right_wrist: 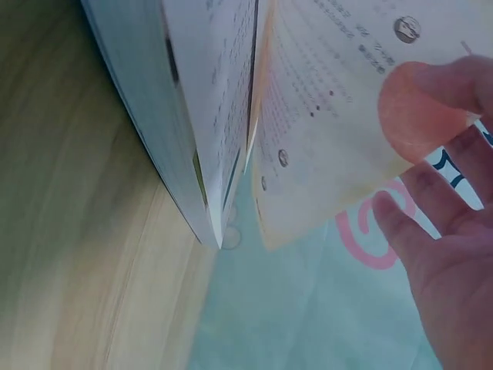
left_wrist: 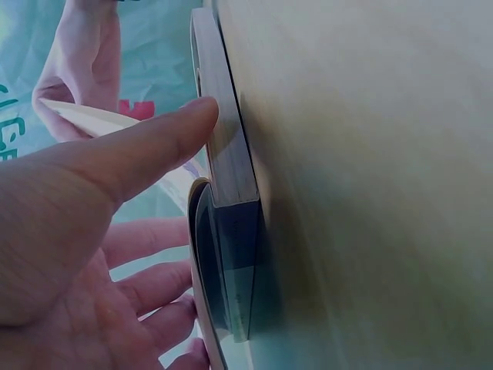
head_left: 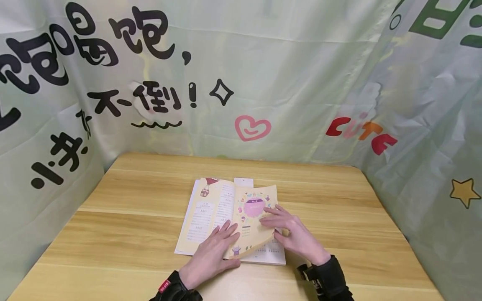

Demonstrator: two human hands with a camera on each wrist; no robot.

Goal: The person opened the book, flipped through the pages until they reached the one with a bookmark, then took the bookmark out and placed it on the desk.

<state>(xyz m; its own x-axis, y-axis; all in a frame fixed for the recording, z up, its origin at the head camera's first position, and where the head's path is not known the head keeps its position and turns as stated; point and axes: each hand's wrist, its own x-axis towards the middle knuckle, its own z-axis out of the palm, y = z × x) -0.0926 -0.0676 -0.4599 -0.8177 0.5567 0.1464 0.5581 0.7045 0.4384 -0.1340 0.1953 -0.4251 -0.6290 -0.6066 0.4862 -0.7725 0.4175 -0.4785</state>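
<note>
An open book with cream printed pages lies on the table. My left hand rests across its lower middle near the spine, fingers extended; in the left wrist view its thumb touches the book's bottom edge. On the right side, a cream page with a pink circle is raised off the pages below. My right hand pinches this page's outer edge, fingers on top and thumb beneath. The right wrist view shows the page's printed underside, standing away from the book block.
A wooden table carries the book near its front middle. A small white tab sticks out beyond the book's far edge. A pale cloth with printed lettering encloses the table's back and sides.
</note>
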